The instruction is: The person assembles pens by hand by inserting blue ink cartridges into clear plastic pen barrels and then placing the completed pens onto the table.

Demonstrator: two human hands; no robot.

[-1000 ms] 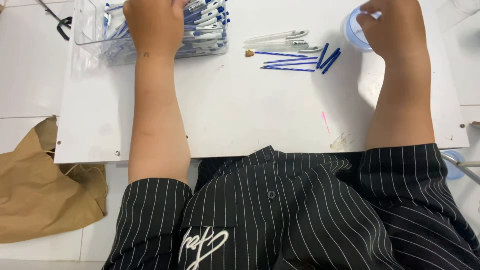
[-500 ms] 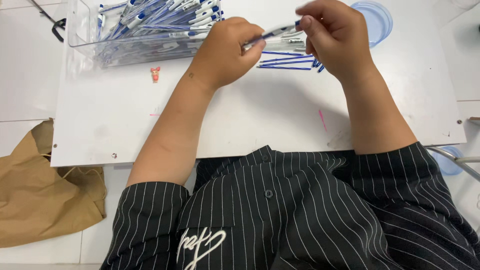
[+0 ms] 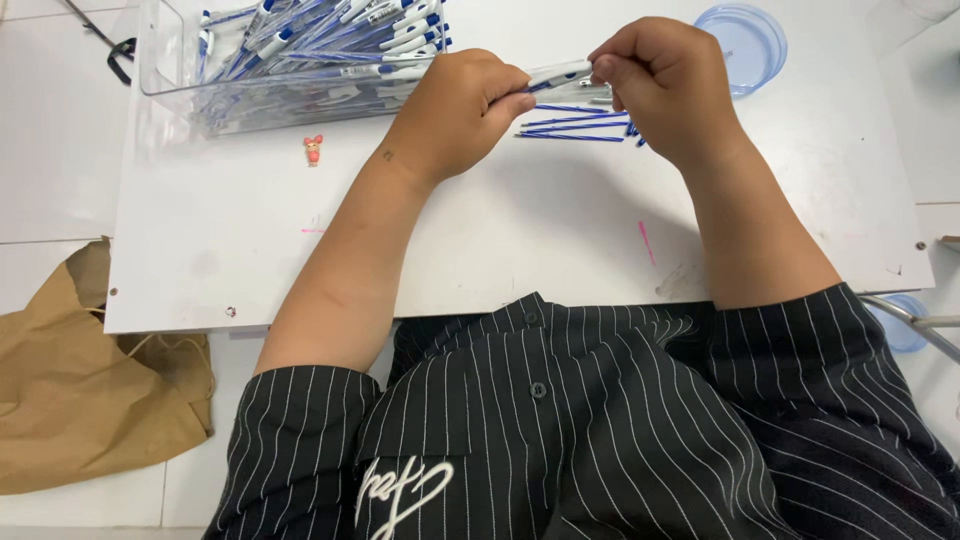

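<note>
Two hands are working one pen: my left hand [image 3: 455, 110] is pinching the clear barrel of the pen [image 3: 556, 75] near its blue end, and my right hand [image 3: 672, 85] is closing its grip around the other end, fingers curled tight. The pen is being held level, above the far middle of the white bench [image 3: 500, 230], not touching it.

Several loose blue refills [image 3: 575, 127] are lying on the bench just beyond and under my hands. A clear tray [image 3: 165, 85] of finished blue-and-white pens is sitting at the far left. A small pink figure [image 3: 313, 150] is standing just near of the tray. A pale blue round lid [image 3: 745, 40] is resting at the far right. A brown paper bag [image 3: 90, 400] is lying on the floor to the near left.

Risks, as judged from here: the pieces are slim and both grips are covering only the ends, so a part could be slipping out and dropping among the refills. My right wrist is hovering close over those refills; a careless sweep could be rolling them toward the right edge. Pressing the two ends together off-line could be bending whatever is inside the barrel; I cannot tell how far anything is seated.
</note>
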